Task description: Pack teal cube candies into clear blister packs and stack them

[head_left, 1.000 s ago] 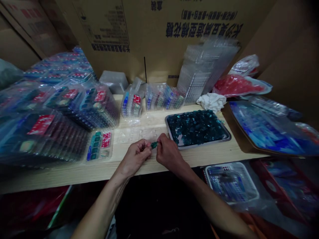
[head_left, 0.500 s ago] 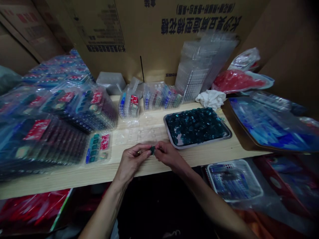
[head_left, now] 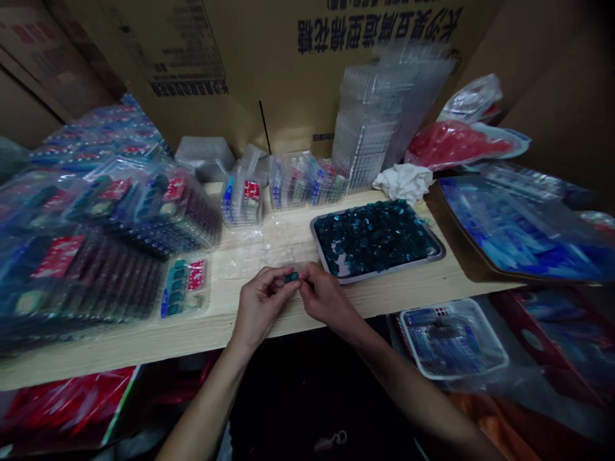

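Between the thumb and forefinger of my left hand [head_left: 263, 299] is a small dark green glossy piece [head_left: 291, 277]. My right hand [head_left: 323, 293] is closed in a pinch at the right end of the same piece; its fingertips partly hide that end. Just behind the hands, clear plastic blister trays [head_left: 283, 255] lie flat on the wooden table [head_left: 225, 323]. To the right, a shallow tray [head_left: 435, 255] with a pale rim holds a heap of similar dark green pieces. Left of my hands lies a filled blister pack [head_left: 185, 288] with green pieces, a blue item and a red card.
Stacked filled packs [head_left: 100, 275] crowd the left side. Clear empty trays [head_left: 362, 128] stand in a tall stack at the back, beside crumpled white tissue [head_left: 404, 182]. A box of blue items [head_left: 519, 224] sits at right; a white basket [head_left: 502, 362] is below the table edge.
The green piece has turned and now lies more level, showing a flat face between my fingers. Both hands are slightly higher in view. The whole scene has shifted a little with my head.
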A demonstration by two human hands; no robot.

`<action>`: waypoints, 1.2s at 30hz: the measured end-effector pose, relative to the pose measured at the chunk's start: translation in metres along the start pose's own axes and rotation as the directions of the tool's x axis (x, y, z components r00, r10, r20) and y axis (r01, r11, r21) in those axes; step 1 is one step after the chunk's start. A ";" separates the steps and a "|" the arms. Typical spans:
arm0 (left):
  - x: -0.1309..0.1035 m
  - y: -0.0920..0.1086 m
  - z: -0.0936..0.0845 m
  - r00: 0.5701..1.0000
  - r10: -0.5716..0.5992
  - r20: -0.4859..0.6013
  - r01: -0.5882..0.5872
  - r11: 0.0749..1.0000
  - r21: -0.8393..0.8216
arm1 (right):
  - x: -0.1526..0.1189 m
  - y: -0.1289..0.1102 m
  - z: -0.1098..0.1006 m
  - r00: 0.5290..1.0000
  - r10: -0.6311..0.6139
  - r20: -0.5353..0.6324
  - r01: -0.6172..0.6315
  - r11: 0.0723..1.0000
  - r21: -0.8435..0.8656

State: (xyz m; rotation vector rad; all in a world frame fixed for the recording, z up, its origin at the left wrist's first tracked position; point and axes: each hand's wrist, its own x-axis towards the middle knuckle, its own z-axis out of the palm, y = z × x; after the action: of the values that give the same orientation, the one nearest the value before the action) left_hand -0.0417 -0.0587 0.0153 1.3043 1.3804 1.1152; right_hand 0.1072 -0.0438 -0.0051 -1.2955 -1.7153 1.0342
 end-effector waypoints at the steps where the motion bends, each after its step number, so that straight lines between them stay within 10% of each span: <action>1: 0.001 -0.001 -0.002 0.998 -0.056 0.018 0.057 0.997 -0.051 | 0.000 0.000 0.000 1.000 -0.002 0.026 0.001 0.999 0.048; 7: 0.006 -0.009 -0.017 0.963 -0.227 0.145 0.258 0.930 -0.261 | 0.000 0.000 0.006 0.995 0.015 0.095 -0.030 0.988 0.153; 17: -0.016 -0.022 -0.008 0.995 0.095 -0.022 -0.075 0.891 0.448 | -0.011 -0.002 0.027 0.995 0.033 0.091 -0.020 0.989 -0.144; 25: -0.015 -0.004 -0.033 0.952 -0.126 0.280 0.181 0.967 -0.180 | 0.004 0.009 0.023 0.999 0.017 0.042 -0.015 0.999 -0.052; 29: -0.003 -0.005 -0.038 0.952 -0.218 0.216 0.281 0.901 -0.330 | 0.010 0.010 0.011 0.983 0.042 0.176 -0.053 0.997 0.059; 36: 0.019 -0.015 -0.033 0.920 -0.335 0.203 0.392 0.790 -0.472 | -0.015 0.011 0.000 0.945 -0.180 0.274 0.309 0.771 -0.558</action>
State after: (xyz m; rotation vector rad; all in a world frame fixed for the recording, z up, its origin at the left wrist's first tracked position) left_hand -0.0774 -0.0411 0.0064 0.6674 1.0923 1.0235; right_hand 0.1144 -0.0567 -0.0163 -1.3022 -2.4268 0.4875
